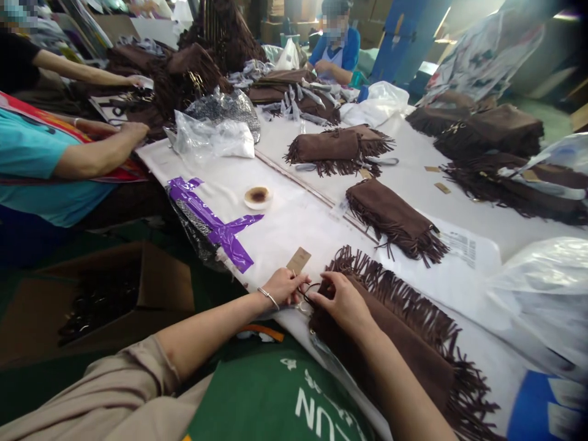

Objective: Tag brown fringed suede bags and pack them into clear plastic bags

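A brown fringed bag lies on the white-covered table in front of me, partly under my right forearm. Between my hands runs a thin dark cord loop at the bag's near left end. My left hand pinches the cord, and a tan cardboard tag sticks up just beyond its fingers. The thumb and forefinger of my right hand close on the other side of the loop, over the bag's corner. Whether the tag hangs on the cord is hard to see.
More fringed bags lie farther up the table. A small dish with a brown stain stands left of centre, near purple tape on the table edge. Clear plastic lies at right. An open carton sits below left. Co-workers are around the table.
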`<state>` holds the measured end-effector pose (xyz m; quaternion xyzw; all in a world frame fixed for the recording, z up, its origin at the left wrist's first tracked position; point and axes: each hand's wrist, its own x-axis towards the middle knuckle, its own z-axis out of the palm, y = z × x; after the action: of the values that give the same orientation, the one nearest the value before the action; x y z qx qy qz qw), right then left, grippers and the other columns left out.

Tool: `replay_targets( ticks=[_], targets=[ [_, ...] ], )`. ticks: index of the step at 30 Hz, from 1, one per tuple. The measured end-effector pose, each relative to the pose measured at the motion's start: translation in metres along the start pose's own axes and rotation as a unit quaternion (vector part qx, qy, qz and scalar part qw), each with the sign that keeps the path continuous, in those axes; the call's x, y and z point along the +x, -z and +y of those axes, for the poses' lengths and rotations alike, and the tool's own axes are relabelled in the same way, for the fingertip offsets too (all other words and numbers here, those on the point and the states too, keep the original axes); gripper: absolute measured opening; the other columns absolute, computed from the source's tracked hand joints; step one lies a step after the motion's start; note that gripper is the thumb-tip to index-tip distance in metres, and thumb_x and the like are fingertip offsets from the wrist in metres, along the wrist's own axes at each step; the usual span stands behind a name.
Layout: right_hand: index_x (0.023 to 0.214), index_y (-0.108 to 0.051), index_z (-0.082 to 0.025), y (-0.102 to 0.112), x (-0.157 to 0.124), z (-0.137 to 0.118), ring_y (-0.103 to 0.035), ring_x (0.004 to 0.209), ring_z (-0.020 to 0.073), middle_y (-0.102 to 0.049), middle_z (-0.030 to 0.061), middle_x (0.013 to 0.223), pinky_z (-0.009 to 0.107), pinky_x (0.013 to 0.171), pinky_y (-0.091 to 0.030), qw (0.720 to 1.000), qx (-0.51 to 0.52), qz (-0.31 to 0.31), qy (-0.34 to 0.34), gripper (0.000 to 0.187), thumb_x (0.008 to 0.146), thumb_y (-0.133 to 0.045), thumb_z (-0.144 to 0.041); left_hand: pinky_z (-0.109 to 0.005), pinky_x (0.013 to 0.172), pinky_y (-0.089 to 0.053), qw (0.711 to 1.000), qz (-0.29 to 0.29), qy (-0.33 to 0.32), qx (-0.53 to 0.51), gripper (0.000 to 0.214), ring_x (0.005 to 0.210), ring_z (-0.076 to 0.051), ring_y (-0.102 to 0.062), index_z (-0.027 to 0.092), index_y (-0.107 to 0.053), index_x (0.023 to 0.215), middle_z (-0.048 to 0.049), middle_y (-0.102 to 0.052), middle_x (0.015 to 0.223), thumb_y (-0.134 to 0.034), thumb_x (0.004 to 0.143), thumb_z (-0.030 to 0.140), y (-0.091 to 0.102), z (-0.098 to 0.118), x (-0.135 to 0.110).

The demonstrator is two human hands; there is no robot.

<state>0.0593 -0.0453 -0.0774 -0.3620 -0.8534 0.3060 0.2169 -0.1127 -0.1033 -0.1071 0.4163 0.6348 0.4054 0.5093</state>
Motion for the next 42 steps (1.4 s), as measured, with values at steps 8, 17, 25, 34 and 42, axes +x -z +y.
replay_targets(
  ticks=[8,17,25,34,42],
  targets=[
    [0.070,-0.059,-0.022,-0.011,-0.003,0.013,-0.056,0.077,0.0181,-0.058,0.0022,0.081,0.032,0.073,-0.048,0.999,-0.012,-0.017,0.046,0.008,0.077,-0.058,-0.025,-0.013,0.030,-0.034,0.997,0.045,-0.005,-0.061,0.044,0.041,-0.007,-0.055,0.008,-0.064,0.103,-0.0037,-0.061,0.073,-0.048,0.088,0.046,0.004,-0.009,-0.004],
    [0.108,-0.057,-0.019,0.003,0.014,0.014,-0.057,0.073,0.0162,-0.059,0.0068,0.100,0.032,0.069,-0.049,0.991,0.034,0.132,-0.015,0.029,0.084,-0.053,-0.036,-0.014,0.032,-0.036,0.996,0.046,0.007,-0.081,0.046,0.049,-0.009,-0.061,0.010,-0.061,0.109,-0.0105,-0.066,0.093,-0.050,0.086,0.047,0.011,-0.016,-0.014],
    [0.106,-0.065,-0.027,-0.004,-0.021,0.006,-0.055,0.106,0.0235,-0.066,0.0045,0.101,0.044,0.097,-0.040,0.983,-0.080,-0.072,0.148,0.026,0.092,-0.045,-0.038,-0.013,0.035,-0.035,0.995,0.078,-0.025,-0.064,0.042,0.042,-0.004,-0.049,0.007,-0.064,0.100,-0.0065,-0.064,0.077,-0.050,0.087,0.044,0.011,-0.021,-0.029],
    [0.123,-0.053,-0.026,0.002,-0.019,0.005,-0.051,0.111,0.0232,-0.059,0.0063,0.117,0.043,0.099,-0.041,0.993,-0.010,0.084,0.083,0.035,0.091,-0.049,-0.038,-0.015,0.039,-0.040,0.992,0.093,-0.055,-0.072,0.045,0.053,-0.008,-0.051,0.011,-0.064,0.106,-0.0049,-0.061,0.079,-0.065,0.077,0.045,0.008,-0.008,-0.043],
    [0.114,-0.056,-0.025,-0.033,-0.040,-0.025,-0.052,0.106,0.0199,-0.062,0.0049,0.109,0.036,0.093,-0.043,0.952,-0.037,-0.072,0.295,0.024,0.091,-0.049,-0.026,-0.017,0.040,-0.039,0.988,0.095,0.006,-0.122,0.040,0.046,-0.007,-0.051,0.007,-0.065,0.087,-0.0027,-0.060,0.065,-0.073,0.068,0.042,0.017,-0.009,-0.024]
  ],
)
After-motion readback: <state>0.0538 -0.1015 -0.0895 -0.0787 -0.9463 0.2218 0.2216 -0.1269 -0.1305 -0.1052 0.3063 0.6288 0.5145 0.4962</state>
